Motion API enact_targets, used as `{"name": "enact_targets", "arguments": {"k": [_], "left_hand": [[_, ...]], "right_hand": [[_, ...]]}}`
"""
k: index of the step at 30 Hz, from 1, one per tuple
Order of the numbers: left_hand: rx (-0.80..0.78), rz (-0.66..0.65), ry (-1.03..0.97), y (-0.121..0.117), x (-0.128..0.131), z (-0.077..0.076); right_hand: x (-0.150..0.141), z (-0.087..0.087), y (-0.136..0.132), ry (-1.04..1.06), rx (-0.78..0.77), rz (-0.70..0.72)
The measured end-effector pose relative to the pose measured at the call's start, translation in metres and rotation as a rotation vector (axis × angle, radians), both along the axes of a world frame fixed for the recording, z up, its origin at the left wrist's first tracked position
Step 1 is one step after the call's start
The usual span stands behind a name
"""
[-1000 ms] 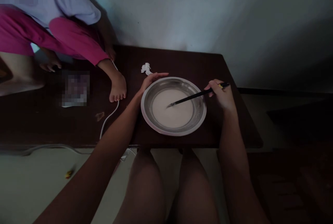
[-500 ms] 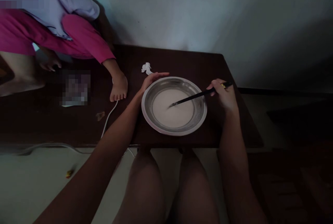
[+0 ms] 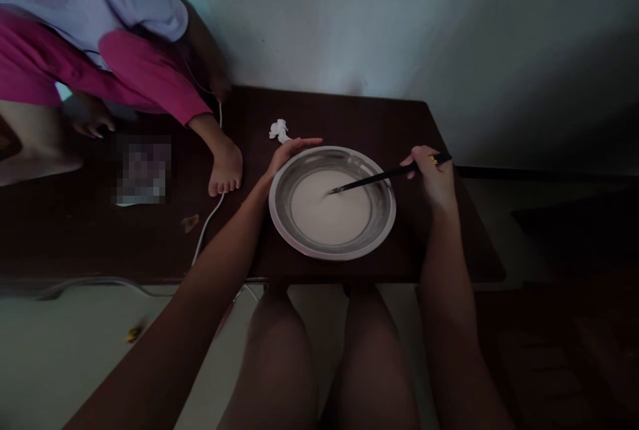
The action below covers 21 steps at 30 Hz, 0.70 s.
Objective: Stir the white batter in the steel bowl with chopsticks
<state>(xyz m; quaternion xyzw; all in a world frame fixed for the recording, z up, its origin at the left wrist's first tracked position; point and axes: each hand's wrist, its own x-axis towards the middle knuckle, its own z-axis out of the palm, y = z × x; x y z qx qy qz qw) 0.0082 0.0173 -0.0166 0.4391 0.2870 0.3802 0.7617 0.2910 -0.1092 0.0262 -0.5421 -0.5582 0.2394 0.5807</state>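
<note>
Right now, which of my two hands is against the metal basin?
Your left hand, resting at the basin's left rim; your right hand grips black chopsticks.

Both forearms [image 3: 452, 277] are bare & slim; L hand [image 3: 289, 150] and R hand [image 3: 432, 174] also bare; thighs [image 3: 277, 363] look bare too, tho v. dim.

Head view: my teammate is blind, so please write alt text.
The right hand holds a slim black utensil with its tip in pale liquid in a metal bowl; the left hand lies along the bowl's far left side. The bowl stands on a dark table, with crumpled white tissue nearby and another person seated at left.
</note>
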Motion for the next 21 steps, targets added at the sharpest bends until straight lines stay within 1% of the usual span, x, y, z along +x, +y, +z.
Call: {"name": "enact_targets", "arguments": {"k": [2,3,4,7,8,9,11,14,16,18,21], "left_hand": [[0.017,-0.012,0.005,0.001,0.000,-0.001],[0.021,-0.016,0.007,0.001,-0.001,-0.001],[0.024,-0.017,0.006,0.001,-0.001,-0.001],[0.017,-0.015,-0.008,0.000,-0.001,0.000],[0.011,-0.014,-0.012,0.000,-0.001,0.000],[0.007,-0.013,-0.015,0.000,0.000,0.000],[0.004,-0.012,-0.014,0.000,0.000,0.000],[0.018,-0.015,-0.001,0.001,0.000,-0.001],[0.028,-0.016,0.014,0.001,0.000,-0.002],[0.033,-0.012,0.022,0.001,-0.001,-0.002],[0.027,-0.013,0.017,0.001,-0.001,-0.002]], "right_hand": [[0.005,-0.001,0.001,0.032,0.046,-0.084],[0.006,-0.001,0.000,0.044,0.051,-0.085],[0.005,0.000,0.000,0.046,0.040,-0.052],[-0.004,0.002,-0.003,0.001,-0.044,0.136],[-0.007,0.003,-0.004,-0.019,-0.067,0.180],[-0.009,0.003,-0.003,-0.036,-0.077,0.192],[-0.009,0.002,-0.001,-0.046,-0.055,0.131],[0.000,-0.001,0.002,-0.009,0.022,-0.038],[0.005,-0.003,0.003,0.026,0.048,-0.083],[0.005,-0.003,0.001,0.031,0.023,-0.024],[-0.005,0.001,-0.003,-0.019,-0.061,0.159]]}}
